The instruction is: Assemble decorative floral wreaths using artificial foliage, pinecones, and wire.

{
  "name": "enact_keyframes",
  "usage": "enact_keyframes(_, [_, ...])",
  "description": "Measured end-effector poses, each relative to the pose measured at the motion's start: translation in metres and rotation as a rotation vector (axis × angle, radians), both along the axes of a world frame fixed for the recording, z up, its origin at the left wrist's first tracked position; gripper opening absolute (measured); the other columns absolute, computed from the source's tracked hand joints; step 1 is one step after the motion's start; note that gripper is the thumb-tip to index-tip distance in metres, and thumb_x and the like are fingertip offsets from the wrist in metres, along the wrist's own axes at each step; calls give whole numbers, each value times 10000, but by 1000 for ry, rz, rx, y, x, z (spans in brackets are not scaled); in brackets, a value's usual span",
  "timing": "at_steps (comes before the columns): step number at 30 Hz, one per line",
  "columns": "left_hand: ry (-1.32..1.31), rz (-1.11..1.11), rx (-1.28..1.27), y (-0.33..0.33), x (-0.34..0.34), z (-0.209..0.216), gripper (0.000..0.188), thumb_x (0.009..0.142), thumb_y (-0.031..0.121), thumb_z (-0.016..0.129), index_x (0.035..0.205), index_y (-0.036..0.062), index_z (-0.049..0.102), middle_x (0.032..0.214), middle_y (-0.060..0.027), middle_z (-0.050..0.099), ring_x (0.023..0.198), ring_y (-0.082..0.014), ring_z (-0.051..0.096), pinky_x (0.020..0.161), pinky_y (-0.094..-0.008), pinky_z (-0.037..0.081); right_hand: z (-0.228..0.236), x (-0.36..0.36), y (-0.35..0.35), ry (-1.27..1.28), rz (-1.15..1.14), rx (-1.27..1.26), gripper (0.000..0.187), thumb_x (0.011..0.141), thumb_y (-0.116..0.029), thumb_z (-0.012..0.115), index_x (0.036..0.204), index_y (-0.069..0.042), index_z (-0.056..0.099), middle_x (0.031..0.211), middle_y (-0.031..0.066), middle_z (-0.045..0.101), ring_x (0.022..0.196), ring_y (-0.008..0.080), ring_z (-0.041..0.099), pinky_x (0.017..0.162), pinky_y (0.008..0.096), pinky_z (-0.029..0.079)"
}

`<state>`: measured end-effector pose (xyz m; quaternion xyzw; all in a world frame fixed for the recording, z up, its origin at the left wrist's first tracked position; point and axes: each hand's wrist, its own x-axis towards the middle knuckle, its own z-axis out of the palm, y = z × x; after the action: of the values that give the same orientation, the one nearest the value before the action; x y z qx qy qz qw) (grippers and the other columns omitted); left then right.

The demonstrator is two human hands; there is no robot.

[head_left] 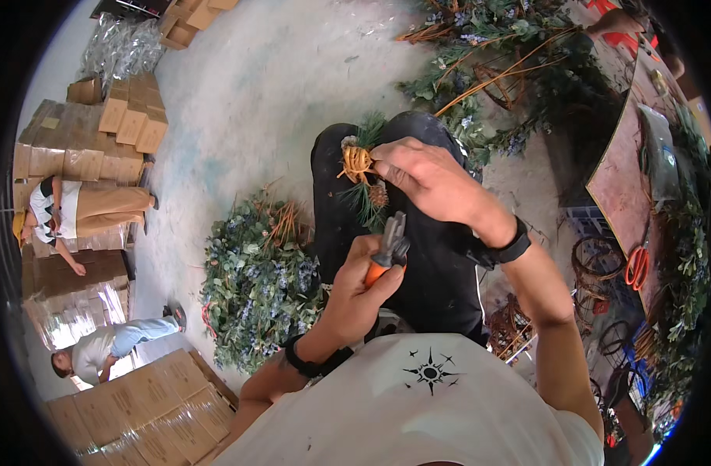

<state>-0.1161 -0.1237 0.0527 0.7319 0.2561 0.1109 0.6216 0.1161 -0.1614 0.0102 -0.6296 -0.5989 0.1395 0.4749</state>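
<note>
My left hand (354, 293) is closed round the orange handle of a pair of pliers (393, 239), whose grey jaws point up and away from me. Above my dark-trousered knees, my right hand (429, 180) pinches a small ornament (356, 161) of tan woven strands between thumb and fingertips. Green artificial pine needles (362, 203) stick out around it, and a brown pine cone (379, 194) hangs beside my fingers. The pliers' jaws are just below the pine cone, apart from it. My right fingers hide part of the ornament.
A leafy heap with blue flowers (258, 272) lies on the floor to my left. More greenery with bare stems (518, 85) spreads at far right. Orange-handled scissors (637, 266) lie at the table's edge (604, 175). Cartons (76, 147) and two people stand at left.
</note>
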Motion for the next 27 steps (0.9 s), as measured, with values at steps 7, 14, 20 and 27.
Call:
enact_keyframes(7, [44,17,-293,21,26,0,300,1087,204,551,1199,-54,654,1257,-146,650,1079,-207,630,963,-339,492,22,27,8,-85,166,-149,292,1050,-184,535,1262,-20,649,1264,177,669,1227,380,601,1030,447,492])
enact_keyframes(14, [35,21,-328,28,31,-18,343,1115,259,498,1141,-35,673,1347,-205,643,1191,-274,668,1014,-400,525,41,35,12,-162,239,-198,260,1037,-151,543,1225,-19,665,1214,171,692,1165,375,639,982,452,519])
enact_keyframes(20, [-51,136,-283,23,36,-32,343,1097,271,567,1098,-53,681,1070,-120,737,927,-133,658,845,-294,526,43,37,14,-261,230,-190,252,1007,-140,591,1224,-44,676,1213,156,701,1113,378,667,929,465,542])
enact_keyframes(27, [-70,162,-234,20,40,-33,370,1095,307,578,1106,-46,688,916,-80,703,830,-110,636,774,-273,519,46,37,15,-265,230,-215,255,986,-121,621,1225,-60,687,1215,142,707,1118,369,668,910,470,544])
